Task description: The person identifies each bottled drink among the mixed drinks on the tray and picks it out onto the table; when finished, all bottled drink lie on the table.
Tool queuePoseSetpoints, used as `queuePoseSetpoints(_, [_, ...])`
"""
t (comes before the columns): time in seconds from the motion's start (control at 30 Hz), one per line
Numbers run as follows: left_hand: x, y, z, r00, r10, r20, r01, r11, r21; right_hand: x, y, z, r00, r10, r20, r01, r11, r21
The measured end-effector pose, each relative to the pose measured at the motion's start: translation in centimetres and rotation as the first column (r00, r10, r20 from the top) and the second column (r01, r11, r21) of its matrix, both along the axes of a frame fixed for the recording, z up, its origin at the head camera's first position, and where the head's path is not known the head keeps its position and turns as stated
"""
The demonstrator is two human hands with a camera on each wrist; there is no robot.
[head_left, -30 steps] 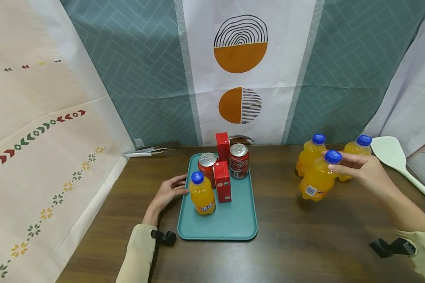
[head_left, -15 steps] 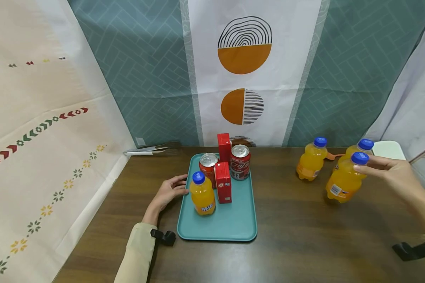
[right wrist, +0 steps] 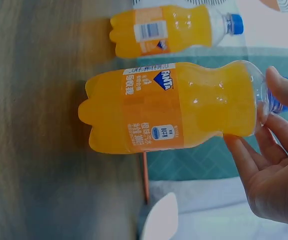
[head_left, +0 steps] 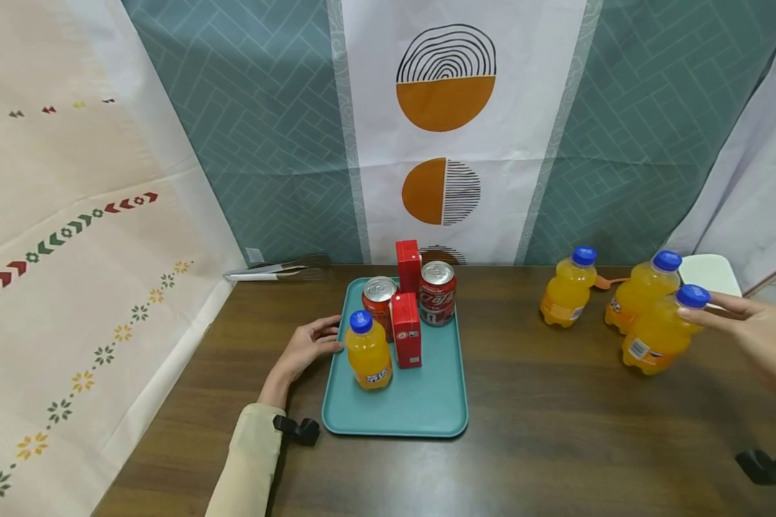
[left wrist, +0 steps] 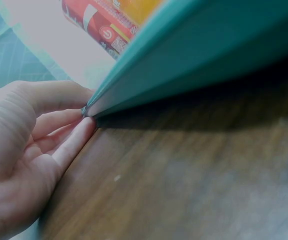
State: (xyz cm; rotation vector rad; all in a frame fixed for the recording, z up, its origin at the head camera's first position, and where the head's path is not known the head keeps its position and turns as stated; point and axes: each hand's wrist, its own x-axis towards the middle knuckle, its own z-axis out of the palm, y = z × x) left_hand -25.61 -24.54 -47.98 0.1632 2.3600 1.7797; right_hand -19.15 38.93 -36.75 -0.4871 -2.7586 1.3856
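Note:
At the right in the head view, my right hand grips an orange soda bottle by its neck, just below the blue cap. The bottle leans slightly; whether its base touches the table I cannot tell. Two more orange soda bottles, one close behind it and one farther left, stand on the table. My left hand pinches the rim of the teal tray at its left side, thumb and fingers on the edge. On the tray are an orange soda bottle, two cola cans and two red cartons.
Whisk-like utensils lie at the back left of the wooden table. An orange-ended utensil and a white spatula lie at the back right. Cloth hangs behind and at both sides.
My right hand has carried its bottle rightward, and slightly down, in front of the rightmost standing bottle. The left hand and the tray have stayed in place.

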Motion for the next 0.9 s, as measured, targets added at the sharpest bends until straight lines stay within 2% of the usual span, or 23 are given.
queuePoseSetpoints(0.13, [0.1,0.0,0.1,1.0,-0.003,-0.001,0.003,1.0,-0.007,0.0,0.8,-0.7,1.0,-0.007,-0.012,0.007,1.0,0.003])
queuePoseSetpoints(0.33, [0.2,0.1,0.2,1.0,-0.004,0.0,0.004,1.0,-0.004,-0.2,1.8,-1.2,0.999,0.024,-0.027,-0.024,1.0,0.006])
queuePoseSetpoints(0.4, [0.2,0.0,0.2,1.0,-0.001,0.002,0.001,1.0,-0.001,-0.2,1.9,-1.2,0.999,0.037,-0.034,-0.038,0.999,-0.002])
queuePoseSetpoints(0.43, [0.4,0.1,0.6,1.0,0.001,0.007,-0.001,1.0,-0.001,-0.1,1.9,-1.2,0.998,0.042,-0.039,-0.043,0.999,-0.005])
queuePoseSetpoints(0.73, [0.1,0.0,0.2,1.0,0.001,0.005,-0.001,1.0,0.004,-0.1,1.6,-1.4,0.992,0.08,-0.097,-0.082,0.997,-0.007])
queuePoseSetpoints(0.9, [0.1,0.1,0.2,1.0,0.002,0.011,-0.002,1.0,-0.005,0.0,1.6,-1.1,0.989,0.124,-0.083,-0.125,0.992,-0.011])
